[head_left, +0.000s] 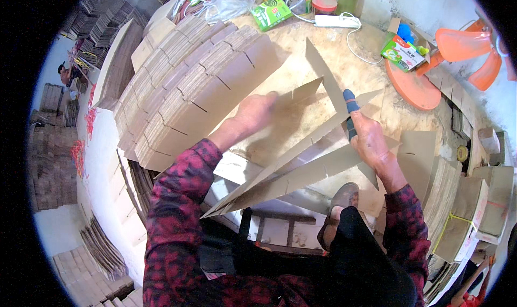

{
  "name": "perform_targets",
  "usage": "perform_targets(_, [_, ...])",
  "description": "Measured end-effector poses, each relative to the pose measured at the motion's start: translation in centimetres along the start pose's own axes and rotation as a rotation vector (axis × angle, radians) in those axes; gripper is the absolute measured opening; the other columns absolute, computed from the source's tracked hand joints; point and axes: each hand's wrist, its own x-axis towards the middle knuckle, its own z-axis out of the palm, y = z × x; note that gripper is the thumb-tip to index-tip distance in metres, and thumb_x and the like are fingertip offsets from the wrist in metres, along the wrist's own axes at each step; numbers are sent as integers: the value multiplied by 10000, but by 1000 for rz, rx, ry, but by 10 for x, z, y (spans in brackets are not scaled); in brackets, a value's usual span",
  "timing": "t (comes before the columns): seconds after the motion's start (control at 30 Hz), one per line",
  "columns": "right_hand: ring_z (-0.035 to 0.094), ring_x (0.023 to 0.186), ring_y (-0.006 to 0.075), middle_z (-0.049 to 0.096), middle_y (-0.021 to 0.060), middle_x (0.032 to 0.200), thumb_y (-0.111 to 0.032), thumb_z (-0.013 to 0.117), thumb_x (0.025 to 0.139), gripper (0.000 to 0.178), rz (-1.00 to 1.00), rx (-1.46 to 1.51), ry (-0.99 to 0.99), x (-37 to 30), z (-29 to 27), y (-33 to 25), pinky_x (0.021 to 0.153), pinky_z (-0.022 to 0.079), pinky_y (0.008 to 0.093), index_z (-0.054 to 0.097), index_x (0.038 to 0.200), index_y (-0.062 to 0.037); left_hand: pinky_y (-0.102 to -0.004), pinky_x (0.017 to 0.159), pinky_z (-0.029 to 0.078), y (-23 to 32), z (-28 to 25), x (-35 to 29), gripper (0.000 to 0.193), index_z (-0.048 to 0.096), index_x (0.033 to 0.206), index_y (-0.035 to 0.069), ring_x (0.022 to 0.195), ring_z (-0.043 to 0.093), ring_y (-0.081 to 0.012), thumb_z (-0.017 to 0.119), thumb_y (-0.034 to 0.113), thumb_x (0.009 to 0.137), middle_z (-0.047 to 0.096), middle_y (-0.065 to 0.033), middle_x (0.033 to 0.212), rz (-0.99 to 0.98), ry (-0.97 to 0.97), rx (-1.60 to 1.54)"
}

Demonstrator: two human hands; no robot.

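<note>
My left hand (254, 113), slightly blurred, is closed at the near end of a slotted cardboard strip (302, 94), which points away to the right. My right hand (369, 137) wears blue covers on its fingers and grips cardboard strips where they cross. One of these, a long cardboard strip (322, 70), slants up and away from that hand. Other slotted cardboard strips (315, 170) fan out from it toward my lap, meeting at a point on the near left. How the strips interlock under my right fingers is hidden.
Stacks of slotted cardboard strips (202, 81) fill the table's left side. Along the far edge are a green box (270, 12), a white power strip (337, 21) and an orange fan (464, 44). Cardboard boxes (461, 221) stand at right; my raised knee (355, 242) is below.
</note>
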Motion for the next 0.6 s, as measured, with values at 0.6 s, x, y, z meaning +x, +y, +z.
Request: perform_targets(0.6, [593,809,425,597,219,889,69,543,686,819,50,125,-31,-4,-9,12,682,483,486,295,1437,-147,-497,682,491,41,20,78,172,618,966,46,774,626,-427,557,69,806,632,-249,809,40,155,-118])
